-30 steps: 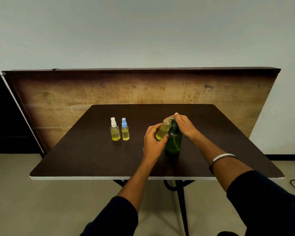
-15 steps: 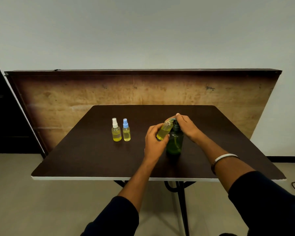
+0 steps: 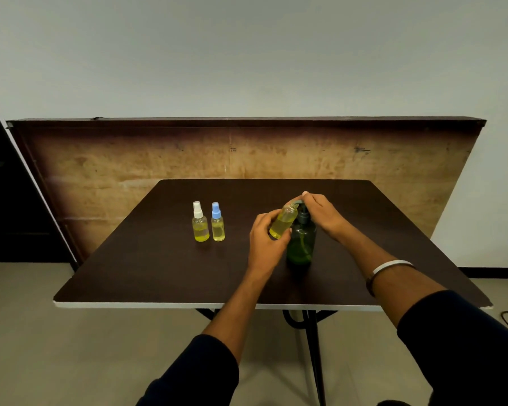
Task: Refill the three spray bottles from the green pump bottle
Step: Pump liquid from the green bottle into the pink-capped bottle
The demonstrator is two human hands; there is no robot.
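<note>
The left hand (image 3: 266, 241) grips an uncapped spray bottle (image 3: 283, 221), tilted so its open mouth points up and right to the spout of the upright green pump bottle (image 3: 301, 241), whose pump head the right hand (image 3: 323, 213) presses with curled fingers. Two capped spray bottles (image 3: 208, 222) stand upright at left on the dark desk (image 3: 159, 268), before a wooden board (image 3: 129, 165) against a pale wall.

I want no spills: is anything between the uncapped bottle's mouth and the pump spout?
Nothing visible: the left hand tilts the uncapped bottle to the green pump bottle spout, under the right hand.
</note>
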